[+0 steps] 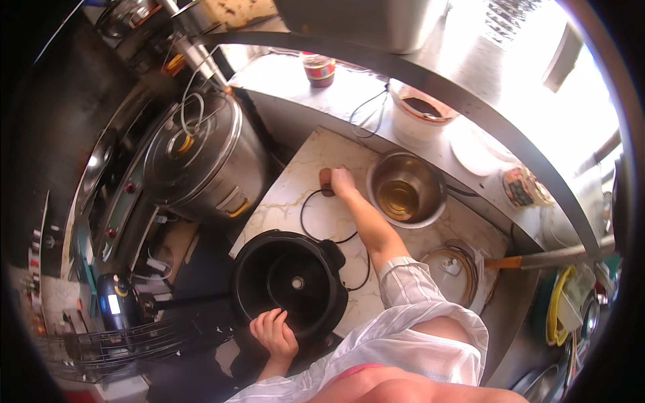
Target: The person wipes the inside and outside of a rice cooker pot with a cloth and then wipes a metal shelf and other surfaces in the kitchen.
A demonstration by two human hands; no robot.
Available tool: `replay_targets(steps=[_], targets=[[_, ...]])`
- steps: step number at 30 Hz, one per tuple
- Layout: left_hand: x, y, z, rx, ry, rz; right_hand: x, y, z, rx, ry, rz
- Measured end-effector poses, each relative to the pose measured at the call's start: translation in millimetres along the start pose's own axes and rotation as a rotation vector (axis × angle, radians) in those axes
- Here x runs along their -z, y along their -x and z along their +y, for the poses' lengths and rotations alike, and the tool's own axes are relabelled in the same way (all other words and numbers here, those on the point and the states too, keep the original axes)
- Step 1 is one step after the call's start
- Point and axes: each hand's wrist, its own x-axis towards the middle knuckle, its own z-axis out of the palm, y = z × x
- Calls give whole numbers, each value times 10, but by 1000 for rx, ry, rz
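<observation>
My right hand (343,182) reaches out across the marble-patterned tabletop (282,201) and holds a small brown pad or cloth (326,182) against it. Close to its right stands a deep steel pot (437,189) with yellowish liquid in the bottom. My left hand (274,335) is at the near rim of a black electric cooker body (341,302), fingers bent over the edge. Whether they grip the rim is unclear. The cooker has no lid on, and its dark inside shows a round metal centre. A black cord (301,221) loops over the tabletop between cooker and pad.
A large lidded steel stockpot (191,151) stands at the left. A ledge (282,83) behind holds a red-labelled jar (320,70) and a white tub (421,118) with dark contents. A round lid (451,277) lies right of my arm, near a wooden handle (504,262).
</observation>
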Motion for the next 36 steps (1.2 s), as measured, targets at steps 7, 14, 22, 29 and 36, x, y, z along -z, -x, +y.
replay_targets(steps=[7, 14, 22, 29, 36], targets=[[-69, 17, -2, -64, 25, 42, 2003, 1454, -651, 480, -649, 617], [-102, 19, -25, -79, 22, 92, 4101, 2191, -768, 346, -325, 1152], [-174, 5, 38, -125, 52, 118, 3958, 1026, -610, 181, 549, 776], [-139, 11, -28, -121, 42, 118, 4125, 1520, -485, 104, 658, 398], [-110, 25, -27, -100, 80, 85, 4750, 2615, 440, -103, 352, 443]])
